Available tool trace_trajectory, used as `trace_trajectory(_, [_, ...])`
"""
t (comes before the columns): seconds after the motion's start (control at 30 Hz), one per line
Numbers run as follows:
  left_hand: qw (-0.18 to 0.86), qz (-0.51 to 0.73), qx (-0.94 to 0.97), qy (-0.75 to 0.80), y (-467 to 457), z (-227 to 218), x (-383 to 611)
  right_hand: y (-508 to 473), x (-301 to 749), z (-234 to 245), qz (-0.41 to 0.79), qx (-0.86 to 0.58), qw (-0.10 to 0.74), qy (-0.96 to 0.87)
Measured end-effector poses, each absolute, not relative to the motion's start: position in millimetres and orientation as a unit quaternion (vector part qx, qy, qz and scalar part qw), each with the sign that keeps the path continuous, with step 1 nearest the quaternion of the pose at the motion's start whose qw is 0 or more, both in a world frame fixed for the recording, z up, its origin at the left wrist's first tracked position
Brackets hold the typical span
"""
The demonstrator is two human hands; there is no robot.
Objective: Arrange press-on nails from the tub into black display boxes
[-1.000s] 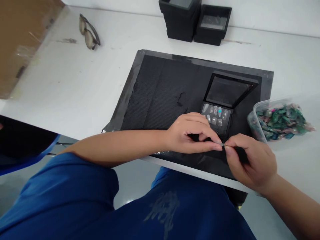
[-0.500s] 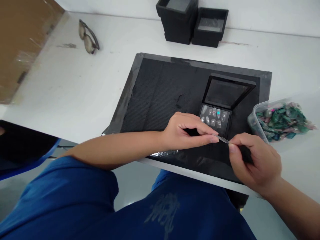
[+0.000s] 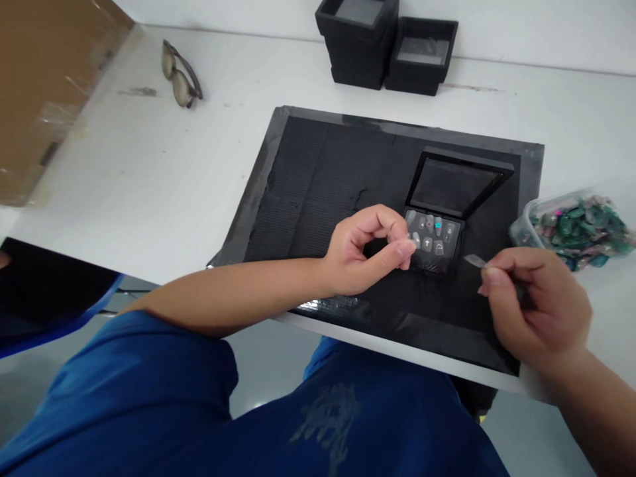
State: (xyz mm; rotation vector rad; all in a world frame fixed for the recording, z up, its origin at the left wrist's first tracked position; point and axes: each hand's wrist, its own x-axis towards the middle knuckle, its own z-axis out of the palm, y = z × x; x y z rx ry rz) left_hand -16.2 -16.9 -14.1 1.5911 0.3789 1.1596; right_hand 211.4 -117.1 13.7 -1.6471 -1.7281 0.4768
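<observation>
My right hand (image 3: 539, 308) pinches a small clear, narrow piece (image 3: 476, 260) between thumb and index finger; it points left, over the black mat. My left hand (image 3: 370, 248) is closed, thumb tip against curled fingers, at the left edge of an open black case (image 3: 453, 255). Whatever lies between those fingertips is too small to make out. In the case's tray sit several press-on nails (image 3: 427, 244), clear or pale with small decorations, one with a turquoise ornament. The case's windowed lid (image 3: 457, 185) stands raised at the back.
The black mat (image 3: 322, 179) lies on a white table. At right, a clear plastic tub (image 3: 529, 225) holds many green and pink pieces (image 3: 586, 225). Black stacked trays (image 3: 358, 53) stand at the back, eyeglasses (image 3: 181, 79) at back left, a cardboard box (image 3: 44, 86) far left.
My hands have moved apart. The right hand has drawn away to the right with the clear piece, and my left hand's fingers have curled in and shifted slightly left.
</observation>
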Motion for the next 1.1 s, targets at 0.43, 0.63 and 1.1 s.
trace_trajectory(0.43, [0.53,0.503,0.659,0.178,-10,-8,-19,-100,248,20,0.392,-0.577,0.324,-0.639])
trace_trajectory(0.63, [0.42,0.473,0.725,0.273,5,0,-27,-93,244,15,0.495,-0.563,0.255,-0.611])
trace_trajectory(1.1, [0.206,0.403,0.793,0.408,62,-1,-51,-92,241,22,0.494,-0.569,0.234,-0.614])
